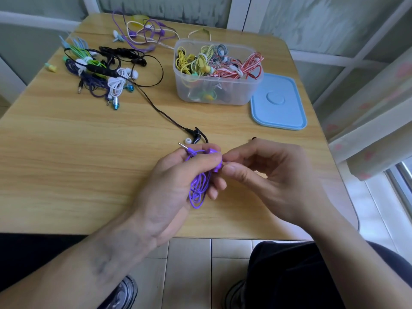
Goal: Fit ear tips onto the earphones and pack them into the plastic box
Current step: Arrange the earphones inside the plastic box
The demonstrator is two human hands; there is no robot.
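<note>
Purple earphones (pixel 199 186), cord coiled, at centre frame just above the table's (pixel 89 152) near edge. Left hand (pixel 176 186) has its grip clamped round the coil; silver plug (pixel 183 146) sticks out above the fingers. Right hand (pixel 265 175) pinches thumb and forefinger together at a purple earbud (pixel 217 167) held at the left fingertips; whether a tip sits between them cannot be told.

Just above the hands: a loose white ear tip (pixel 188 140) on the table, beside a black earbud (pixel 196 134) whose cord runs to the upper left.

Upper centre: clear box (pixel 223 90), open, holding yellow, red-and-white and other bundled earphones. Blue lid (pixel 278 103) lies flat, right of the box, touching it.

Upper left: pile (pixel 100 72) of black, white, green, blue sets. Top centre: loose purple and cream cords (pixel 142 34).
</note>
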